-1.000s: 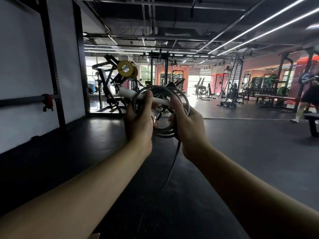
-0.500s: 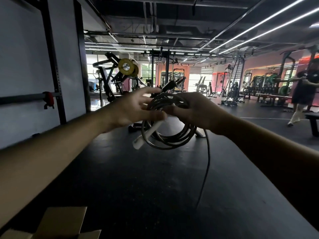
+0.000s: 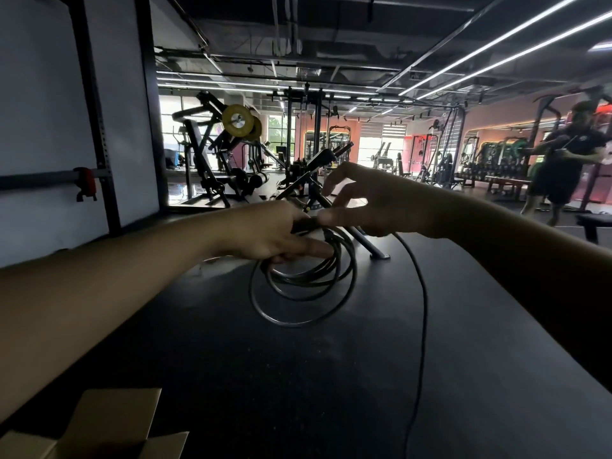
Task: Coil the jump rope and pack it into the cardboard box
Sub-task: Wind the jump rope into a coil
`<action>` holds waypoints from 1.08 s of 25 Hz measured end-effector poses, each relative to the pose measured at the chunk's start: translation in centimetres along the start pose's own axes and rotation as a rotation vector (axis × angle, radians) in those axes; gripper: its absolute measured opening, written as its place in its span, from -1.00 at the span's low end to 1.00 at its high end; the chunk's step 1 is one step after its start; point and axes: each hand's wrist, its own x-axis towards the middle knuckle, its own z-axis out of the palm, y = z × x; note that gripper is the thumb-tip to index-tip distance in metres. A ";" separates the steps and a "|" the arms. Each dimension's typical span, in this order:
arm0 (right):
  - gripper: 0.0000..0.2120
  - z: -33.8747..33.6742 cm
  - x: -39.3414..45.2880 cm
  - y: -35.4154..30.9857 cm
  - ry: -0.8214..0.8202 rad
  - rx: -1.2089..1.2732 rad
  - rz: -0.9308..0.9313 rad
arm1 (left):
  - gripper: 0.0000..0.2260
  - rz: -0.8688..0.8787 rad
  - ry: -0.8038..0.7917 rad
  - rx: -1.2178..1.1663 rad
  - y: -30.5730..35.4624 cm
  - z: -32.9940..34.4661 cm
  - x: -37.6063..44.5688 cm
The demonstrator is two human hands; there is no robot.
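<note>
While the cardboard box [image 3: 109, 422] sits nearest the wearer, low at the left edge with flaps up, nothing of the rope is in it.
Box: open at the top, interior not visible from this angle; well apart from the coil.
Loose tail: one strand of the jump rope [image 3: 304, 286] runs from the right hand down across the black floor [image 3: 231, 376] toward the wearer and out of view at the bottom. Risk: as this tail is gathered it may drag or snag on the floor and tug the loops out of shape.
Coil: several dark loops hang below the hands; the outermost loop sags lower and wider than the rest. Risk: that slack loop slips free or tangles with the tail if the bundle is tilted toward the box.
Left hand [image 3: 265, 236]: closed over the top of the bundle, fingers wrapped round the strands and a dark handle end; it alone carries the coil.
Right hand [image 3: 371, 203]: fingers spread, thumb and fingertips only touching the strands near the left hand; no firm hold that I can make out. Risk: with one hand clamping, the whole coil springs open.
Handles: I cannot tell where the second one is.
Background: another person [image 3: 563, 167] stands well apart at far right, gym machines beyond; no interference likely.
</note>
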 end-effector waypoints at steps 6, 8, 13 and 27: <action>-0.27 0.8 -2.2 2.8 0.227 0.251 -0.003 | -0.71 0.084 0.384 -0.690 -1.3 0.7 0.6; -0.15 2.8 -2.2 3.1 0.239 0.322 0.031 | -0.74 0.092 0.525 -0.989 -0.7 1.2 1.0; -0.02 7.5 -0.2 1.9 0.246 0.714 -0.061 | -0.78 0.047 0.837 -1.367 1.3 3.2 3.5; -0.87 8.9 2.4 2.0 0.625 0.699 -0.002 | -0.70 -0.113 0.842 -0.978 -1.9 4.0 3.5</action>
